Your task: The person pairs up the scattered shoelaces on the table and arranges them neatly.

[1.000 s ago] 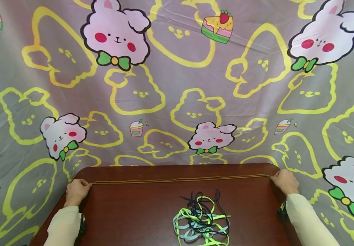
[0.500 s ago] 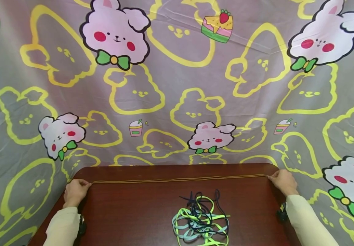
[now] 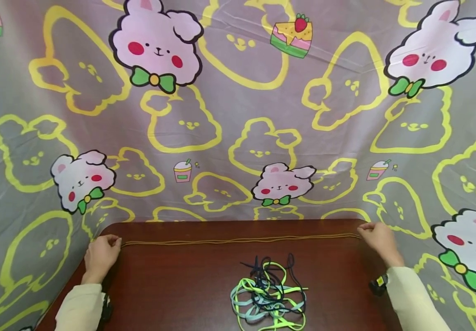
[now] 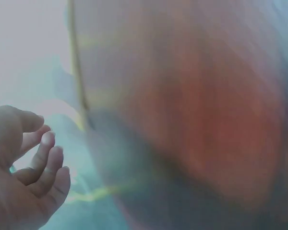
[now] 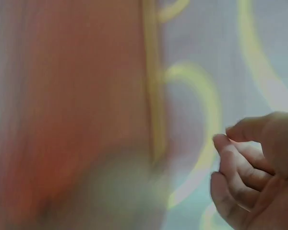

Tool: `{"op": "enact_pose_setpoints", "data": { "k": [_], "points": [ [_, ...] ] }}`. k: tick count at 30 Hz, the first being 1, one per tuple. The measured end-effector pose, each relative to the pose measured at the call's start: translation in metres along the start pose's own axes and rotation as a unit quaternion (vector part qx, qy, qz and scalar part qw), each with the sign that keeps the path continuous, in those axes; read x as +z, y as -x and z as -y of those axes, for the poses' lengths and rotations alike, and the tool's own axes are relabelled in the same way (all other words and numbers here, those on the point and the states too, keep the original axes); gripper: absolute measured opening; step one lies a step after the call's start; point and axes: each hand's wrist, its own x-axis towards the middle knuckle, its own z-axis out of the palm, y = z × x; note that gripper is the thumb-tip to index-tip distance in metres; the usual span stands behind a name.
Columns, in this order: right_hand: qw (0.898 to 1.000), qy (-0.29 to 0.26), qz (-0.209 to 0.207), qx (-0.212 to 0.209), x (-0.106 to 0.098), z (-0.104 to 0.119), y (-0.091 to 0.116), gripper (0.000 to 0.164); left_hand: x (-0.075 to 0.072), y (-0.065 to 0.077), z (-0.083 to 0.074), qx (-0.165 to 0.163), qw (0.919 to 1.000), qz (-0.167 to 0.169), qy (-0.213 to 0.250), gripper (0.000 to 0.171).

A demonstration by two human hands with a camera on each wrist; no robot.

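Observation:
A thin brown shoelace (image 3: 238, 241), doubled into two near-parallel strands, lies stretched left to right across the far part of the brown table (image 3: 171, 285). Just beyond its left end is my left hand (image 3: 102, 257), thumb and fingers loosely bent. In the left wrist view a gap separates that hand (image 4: 31, 167) from the lace end (image 4: 79, 81). At the opposite end my right hand (image 3: 380, 241) hovers close by; the right wrist view shows its loosely bent fingers (image 5: 230, 160) apart from the lace (image 5: 153, 86), with nothing between them.
A tangled pile of laces (image 3: 268, 294) in neon yellow, light blue and dark navy lies at the table's near middle. Grey cloth (image 3: 221, 105) printed with rabbits hangs around the back and sides. Dark straps with devices (image 3: 378, 284) sit at the wrists.
Both hands pinched the brown lace's ends before; now they have let go and lifted slightly off it. The lace stays stretched in place, and the pile has not moved.

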Motion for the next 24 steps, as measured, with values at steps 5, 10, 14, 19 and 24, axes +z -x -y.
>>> {"op": "enact_pose_setpoints", "data": {
  "k": [5,10,14,19,24],
  "points": [
    [0.994,-0.069,0.027,-0.086,0.000,0.070,0.017,0.022,-0.003,0.004,-0.046,0.062,0.9977,-0.003,0.026,0.024],
    [0.981,-0.104,0.120,-0.114,0.014,0.131,0.040,0.024,0.005,0.019,-0.113,0.156,0.9845,0.054,0.059,0.019],
    [0.966,-0.079,0.202,-0.142,0.030,0.161,0.057,0.030,0.015,0.036,-0.163,0.221,0.9556,0.147,0.129,0.015],
    [0.943,-0.072,0.276,-0.170,0.049,0.191,0.076,0.040,0.026,0.059,-0.205,0.239,0.9258,0.226,0.187,0.016],
    [0.934,-0.091,0.290,-0.189,0.077,0.216,0.088,0.039,0.042,0.079,-0.230,0.251,0.9068,0.268,0.208,0.019]
  ]
}}
